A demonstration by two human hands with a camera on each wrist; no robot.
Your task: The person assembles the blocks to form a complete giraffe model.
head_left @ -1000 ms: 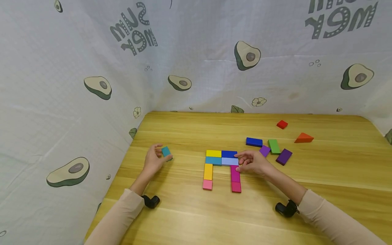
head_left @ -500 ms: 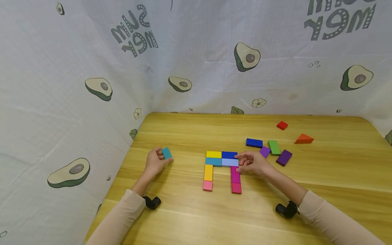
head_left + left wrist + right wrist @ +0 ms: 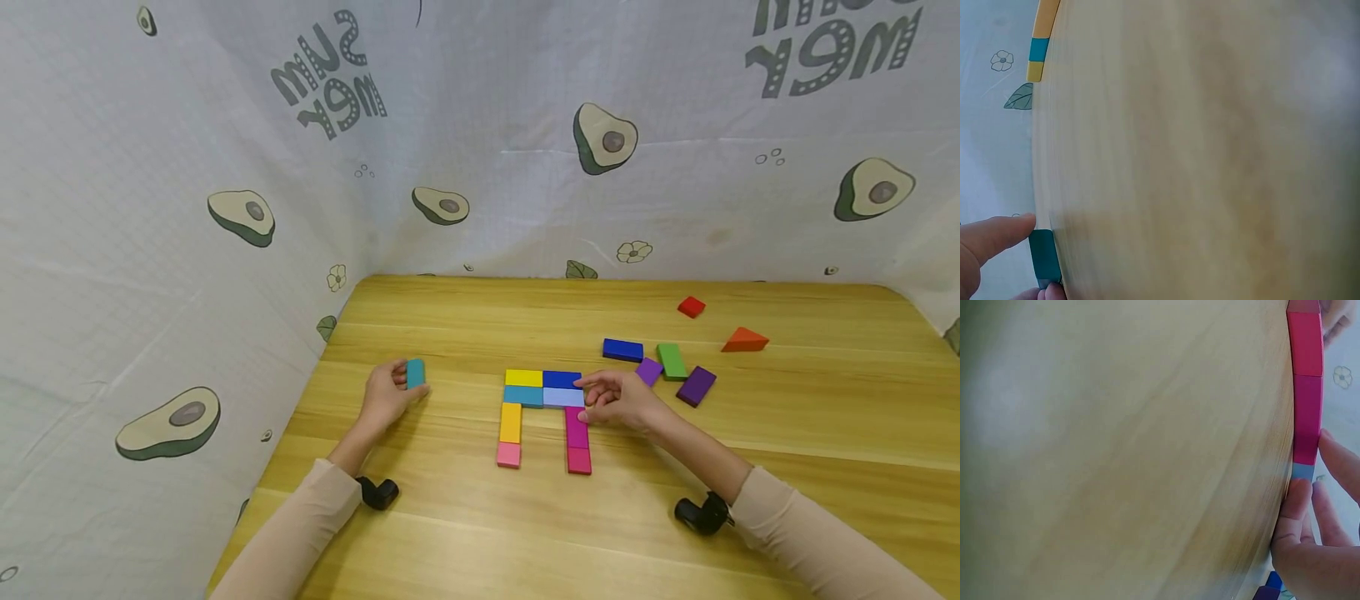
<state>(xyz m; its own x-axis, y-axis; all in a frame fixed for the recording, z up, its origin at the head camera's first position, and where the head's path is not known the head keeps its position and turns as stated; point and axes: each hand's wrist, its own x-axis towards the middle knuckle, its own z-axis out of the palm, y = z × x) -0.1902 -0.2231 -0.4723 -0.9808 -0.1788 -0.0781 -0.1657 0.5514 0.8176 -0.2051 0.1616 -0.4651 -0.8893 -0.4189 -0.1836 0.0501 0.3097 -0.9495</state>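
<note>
Your left hand (image 3: 386, 396) pinches 1 teal block (image 3: 416, 374), left of the 8-block figure (image 3: 523, 397). Your right hand (image 3: 621, 398), thumb and forefinger parted, touches the figure's right side; 6 loose blocks (image 3: 671, 362) lie beyond.

Left hand (image 3: 386, 397) pinches a teal block (image 3: 416, 374); right hand (image 3: 628, 400) touches a magenta block (image 3: 577, 431).

we see free table (image 3: 465, 425) between left hand (image 3: 385, 395) and joined blocks (image 3: 522, 396); the right hand (image 3: 621, 397) bars their right side
</note>
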